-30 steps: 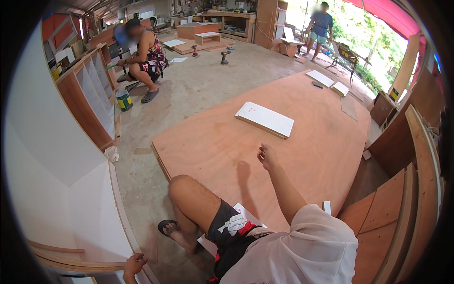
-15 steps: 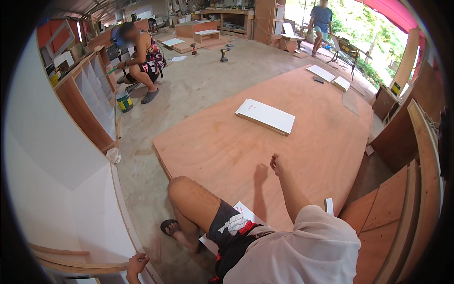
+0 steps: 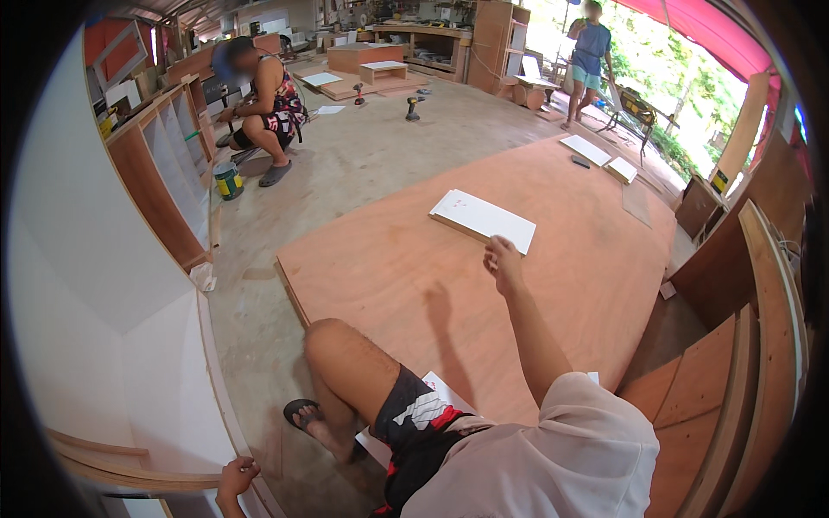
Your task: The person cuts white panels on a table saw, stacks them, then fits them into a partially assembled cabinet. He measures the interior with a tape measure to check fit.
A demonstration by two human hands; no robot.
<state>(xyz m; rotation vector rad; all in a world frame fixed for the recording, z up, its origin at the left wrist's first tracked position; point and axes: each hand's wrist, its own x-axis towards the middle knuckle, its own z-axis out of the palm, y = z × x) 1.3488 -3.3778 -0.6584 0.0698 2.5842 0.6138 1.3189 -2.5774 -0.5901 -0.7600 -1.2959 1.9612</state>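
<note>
Two bare hands are at work here, well apart. The right hand is raised over a large reddish-brown plywood sheet, its fingers loosely bent; whether anything small sits between them I cannot tell. From this view its fingertips overlap the near edge of a rectangular stack of white-faced boards with brown edges, but contact is unclear. That stack lies flat on the plywood, beyond the person's bent knee, with red marks on its upper left corner.

The left hand is low at the left, fingers curled, beside the wood-edged rim of a large white-lined cabinet box; I cannot tell whether it grips that rim.

Toward the sheet's far end lie a thin white rectangular board, a smaller white block-like piece and a small dark flat object. Across the concrete floor, a co-worker in a patterned tank top crouches near a dark green paint can.
</note>
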